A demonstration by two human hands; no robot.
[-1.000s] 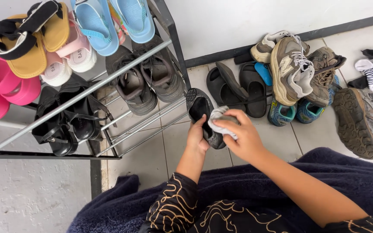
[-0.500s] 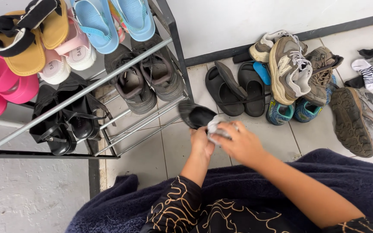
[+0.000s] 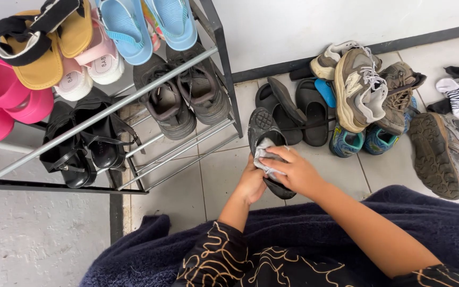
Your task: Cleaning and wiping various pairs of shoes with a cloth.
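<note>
**Dark sandal under a grey cloth, centre of the frame**

Left hand [image 3: 252, 183] wrapped around the dark sandal [image 3: 264, 133], gripping it from beneath, sole turned up and tread showing at the toe end. Right hand [image 3: 291, 171] closed on a crumpled grey cloth [image 3: 264, 158], pressing it against the sandal's upper surface, fingers curled over the fabric. Sandal held just above the tiled floor [image 3: 216, 175], a little left of centre, close to the foot of the metal shoe rack [image 3: 224, 64].

On the rack, upper left of the frame: yellow sandals [image 3: 41, 48], pink slippers [image 3: 6, 103], light blue sandals [image 3: 150, 24], grey shoes [image 3: 187, 95], black strappy sandals [image 3: 83, 146]. Against the wall, upper right: black slides [image 3: 298, 109], a beige sneaker [image 3: 359, 87], worn brown boots [image 3: 439, 149], a striped sock [image 3: 455, 95]. Along the bottom edge, a dark blue blanket [image 3: 399, 218] across the lap.
</note>
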